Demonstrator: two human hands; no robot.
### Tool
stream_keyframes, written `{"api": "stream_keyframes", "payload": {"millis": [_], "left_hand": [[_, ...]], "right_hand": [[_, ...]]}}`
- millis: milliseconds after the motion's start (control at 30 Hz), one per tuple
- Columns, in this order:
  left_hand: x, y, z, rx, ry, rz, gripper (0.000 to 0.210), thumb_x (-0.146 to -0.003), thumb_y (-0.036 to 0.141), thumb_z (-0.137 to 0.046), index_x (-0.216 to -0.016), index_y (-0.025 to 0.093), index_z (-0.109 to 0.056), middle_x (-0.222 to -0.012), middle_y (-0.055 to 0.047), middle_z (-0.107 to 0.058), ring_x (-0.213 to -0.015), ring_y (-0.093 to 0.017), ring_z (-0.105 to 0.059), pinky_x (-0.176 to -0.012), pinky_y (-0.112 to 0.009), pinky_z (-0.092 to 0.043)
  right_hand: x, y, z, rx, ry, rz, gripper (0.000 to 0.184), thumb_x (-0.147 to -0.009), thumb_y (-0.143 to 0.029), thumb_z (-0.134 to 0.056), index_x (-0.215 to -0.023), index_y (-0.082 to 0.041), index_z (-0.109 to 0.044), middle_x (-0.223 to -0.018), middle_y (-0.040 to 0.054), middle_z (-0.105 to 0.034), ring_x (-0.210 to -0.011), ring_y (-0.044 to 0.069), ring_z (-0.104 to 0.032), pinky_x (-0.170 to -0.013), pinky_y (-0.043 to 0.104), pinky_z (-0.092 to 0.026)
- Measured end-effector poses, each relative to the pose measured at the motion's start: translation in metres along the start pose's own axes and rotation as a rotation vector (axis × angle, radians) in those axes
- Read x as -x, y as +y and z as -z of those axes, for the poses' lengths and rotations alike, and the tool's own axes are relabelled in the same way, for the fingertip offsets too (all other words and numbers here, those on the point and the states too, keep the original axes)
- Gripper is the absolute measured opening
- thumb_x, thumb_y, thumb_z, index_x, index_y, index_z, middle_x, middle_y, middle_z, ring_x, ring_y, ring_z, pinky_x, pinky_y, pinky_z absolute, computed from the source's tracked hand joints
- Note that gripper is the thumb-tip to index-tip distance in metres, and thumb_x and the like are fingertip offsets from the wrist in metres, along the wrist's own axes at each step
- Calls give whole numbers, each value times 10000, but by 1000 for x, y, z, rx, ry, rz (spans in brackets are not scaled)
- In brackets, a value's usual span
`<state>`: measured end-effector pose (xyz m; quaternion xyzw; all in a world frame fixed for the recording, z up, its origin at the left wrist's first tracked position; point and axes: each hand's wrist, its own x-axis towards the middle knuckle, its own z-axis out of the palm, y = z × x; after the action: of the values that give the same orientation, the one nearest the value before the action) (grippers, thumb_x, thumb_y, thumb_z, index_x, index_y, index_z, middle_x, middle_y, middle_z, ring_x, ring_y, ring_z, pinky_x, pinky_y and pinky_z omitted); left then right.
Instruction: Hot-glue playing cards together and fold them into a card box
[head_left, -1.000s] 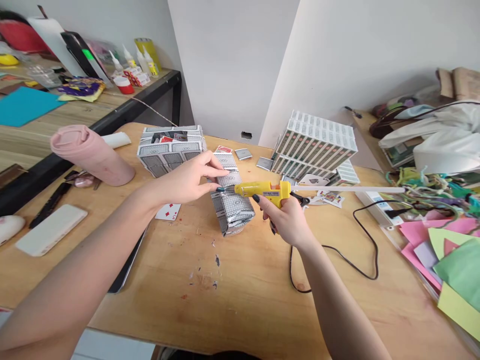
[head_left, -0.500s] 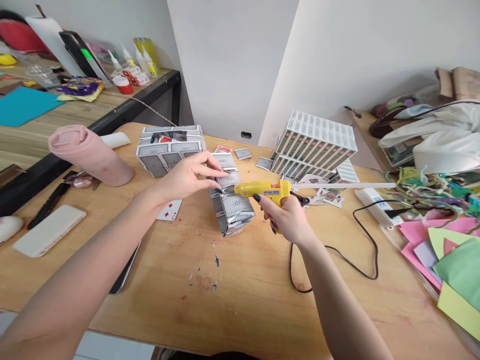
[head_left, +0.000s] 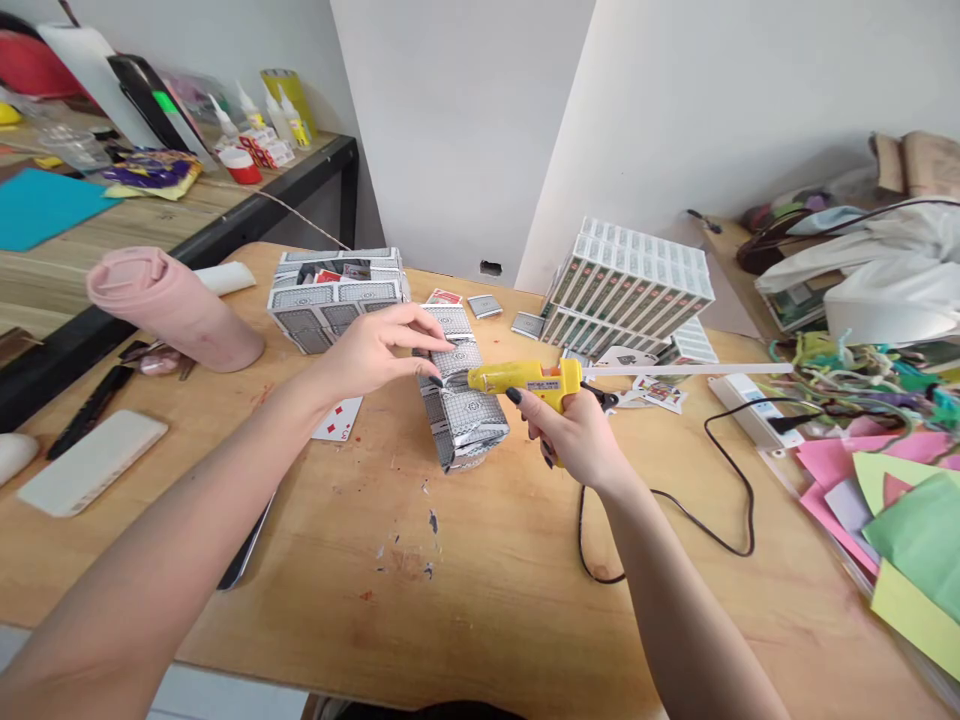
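Observation:
My right hand (head_left: 574, 430) is wrapped round a yellow hot glue gun (head_left: 525, 378), with a long white glue stick (head_left: 690, 370) jutting from its back end. The gun's nozzle points left and meets the top of a small box built from grey-backed playing cards (head_left: 476, 415). From the left, my left hand (head_left: 382, 345) grips that card box, thumb and fingers on its upper surface close to the nozzle. What lies under the fingertips is hidden. A larger card-covered box (head_left: 334, 295) with an open slot stands behind my left hand.
Stacked card packs (head_left: 630, 290) stand at the back right. The gun's black cord (head_left: 739, 480) loops toward a power strip (head_left: 757, 410). To the left are a pink tumbler (head_left: 176, 310) and a white slab (head_left: 94, 462). Coloured paper (head_left: 915, 540) covers the right edge.
Both hands, the glue gun and the card box keep almost the same positions. The view has shifted very slightly, moving the objects at left a little leftward.

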<state>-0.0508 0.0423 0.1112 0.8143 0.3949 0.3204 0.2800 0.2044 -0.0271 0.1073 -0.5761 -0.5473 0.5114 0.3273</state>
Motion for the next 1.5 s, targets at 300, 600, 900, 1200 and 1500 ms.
{"api": "stream_keyframes", "payload": {"millis": [300,600,900,1200,1500], "left_hand": [[-1,0,2,-7,-17,-29,213,-762,365,-729,-951,271,-757,-1044,-30,-669,-971,-167,-615,-900,-319,-492],[-1,3,4,-33,-40,-18,246,-771,422,-712,-968,281,-753,-1093,-29,-692,-1010,-185,-628,-957,-359,-488],[1,3,7,-48,-55,-12,224,-788,400,-687,-961,275,-753,-1086,-17,-695,-1007,-182,-629,-944,-334,-481],[-16,43,14,-351,-106,148,127,-765,314,-656,-785,248,-762,-902,10,-743,-892,-174,-645,-825,-306,-457],[-42,56,12,-428,-266,294,275,-669,382,-690,-876,211,-748,-808,-10,-733,-755,-172,-640,-665,-273,-397]], "right_hand": [[3,0,2,176,26,139,406,-822,-589,-570,-808,-183,-577,-576,-37,-547,-387,70,-412,-373,215,-353],[11,-5,8,409,149,245,349,-875,-514,-508,-781,-187,-592,-541,-24,-524,-469,116,-455,-468,243,-365],[32,-14,10,616,285,233,325,-854,-490,-526,-829,-189,-647,-625,26,-627,-566,179,-567,-524,269,-396],[38,9,23,269,378,97,462,-793,-614,-584,-718,-161,-640,-499,-14,-541,-403,106,-441,-413,240,-356],[39,10,19,128,349,73,479,-774,-625,-612,-732,-150,-654,-454,-32,-491,-377,91,-419,-378,221,-330]]}}
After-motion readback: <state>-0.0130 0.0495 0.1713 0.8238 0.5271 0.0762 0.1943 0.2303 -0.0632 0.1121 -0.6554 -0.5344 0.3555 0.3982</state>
